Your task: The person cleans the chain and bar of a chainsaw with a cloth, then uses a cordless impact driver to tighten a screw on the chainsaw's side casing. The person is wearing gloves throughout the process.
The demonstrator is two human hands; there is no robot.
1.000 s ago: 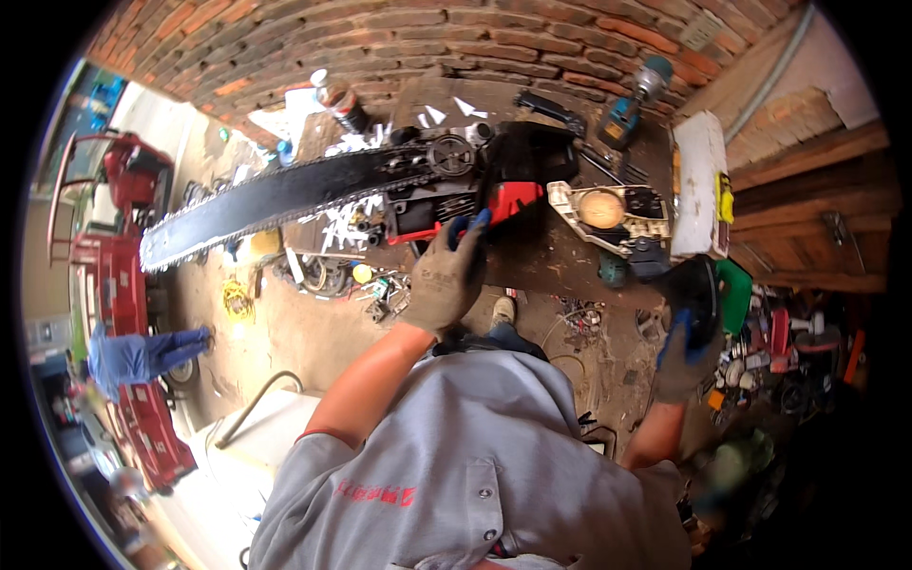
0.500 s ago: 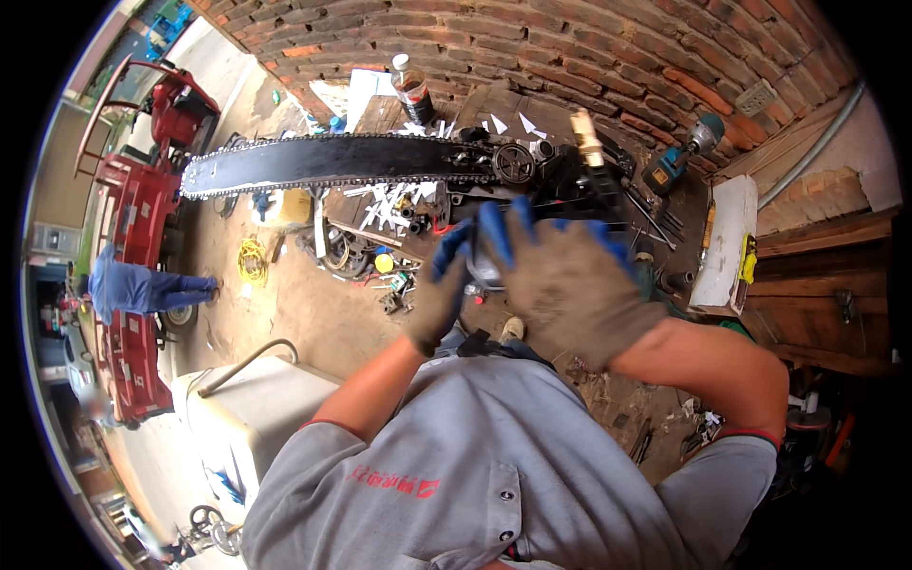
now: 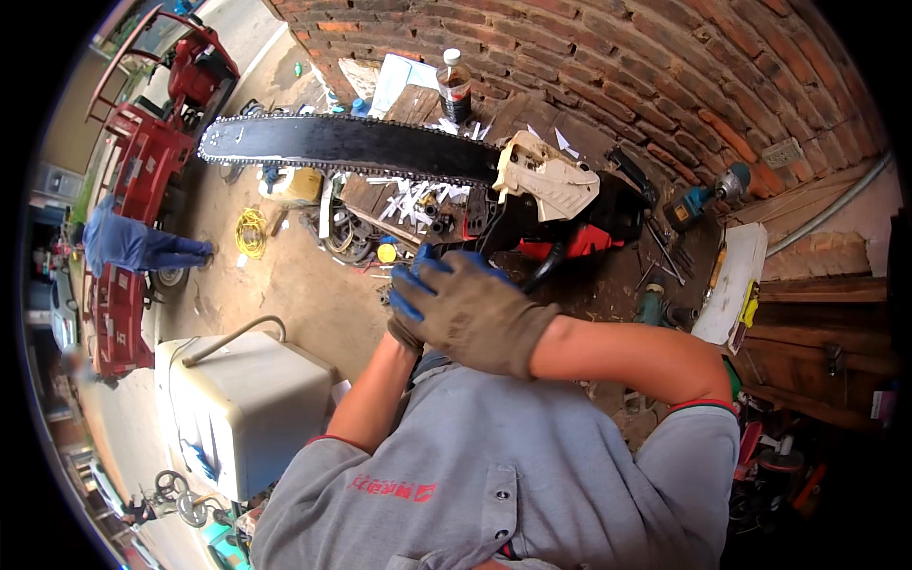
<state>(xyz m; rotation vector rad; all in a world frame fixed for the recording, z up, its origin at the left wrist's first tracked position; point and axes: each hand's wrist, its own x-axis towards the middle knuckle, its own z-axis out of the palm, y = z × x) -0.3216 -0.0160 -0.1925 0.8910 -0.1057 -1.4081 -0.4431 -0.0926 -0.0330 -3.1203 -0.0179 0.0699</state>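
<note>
One chainsaw (image 3: 418,153), two hands (image 3: 477,313)

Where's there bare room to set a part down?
The widest is floor between the yellow coil and the pale box; a smaller patch shows on the box's top beside its bent pipe. The bench is crowded: white strips near the chainsaw, blue power tool and rods at the right end.

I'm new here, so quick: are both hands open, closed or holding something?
Left hand: mostly hidden, can't tell.
Right hand: over the left; grip can't be told.
</note>
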